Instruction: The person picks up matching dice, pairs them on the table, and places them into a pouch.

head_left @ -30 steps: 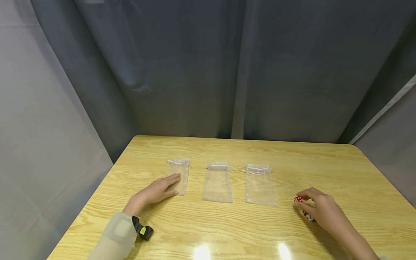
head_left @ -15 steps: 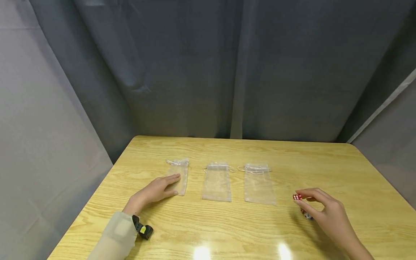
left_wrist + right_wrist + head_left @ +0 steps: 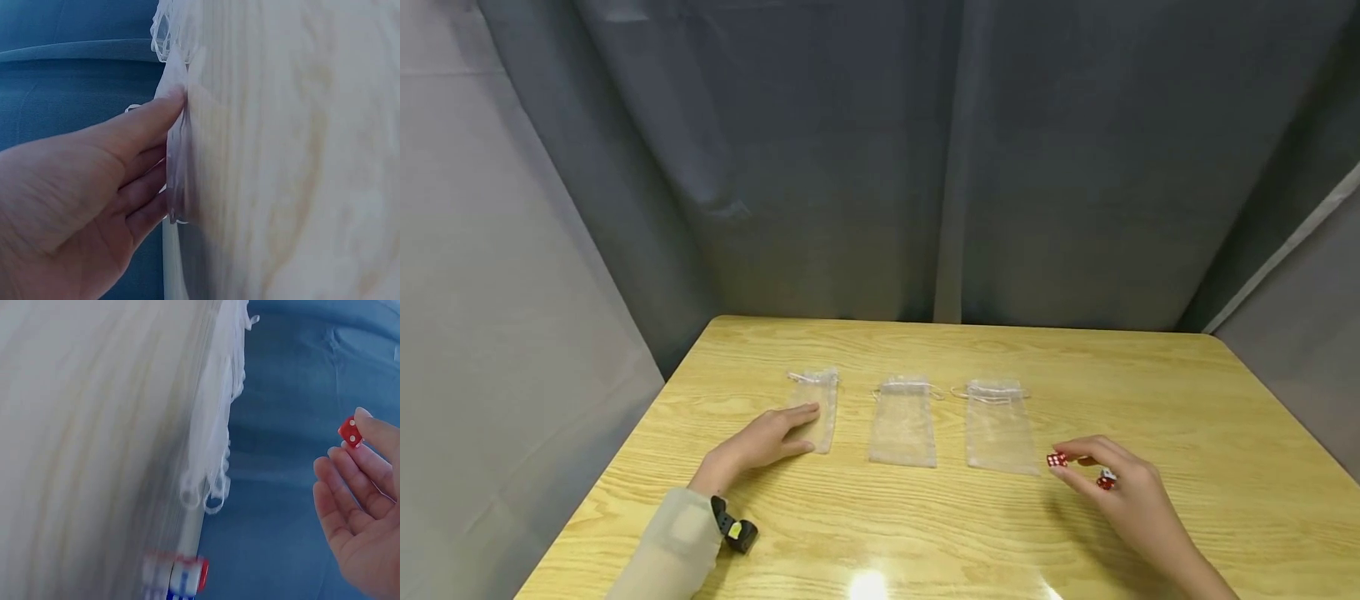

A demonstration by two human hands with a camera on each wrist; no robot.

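My left hand rests with straight fingers on the leftmost of three sheer white drawstring pouches. In the left wrist view its thumb and fingertips touch the pouch fabric, which lies against the table. My right hand pinches a red die with white pips between thumb and index finger, held above the table. The right wrist view shows this die at the fingertips, the other fingers loosely bent. To the right, the rightmost pouch lies just beyond the die.
A middle pouch lies flat between the other two. Partly hidden behind my right hand, more dice, red and white, sit on the wooden table. Grey curtains hang behind and beside the table.
My right hand has lifted the red die and moved it left, toward the rightmost pouch, uncovering more of the dice behind. My left hand stays on its pouch.
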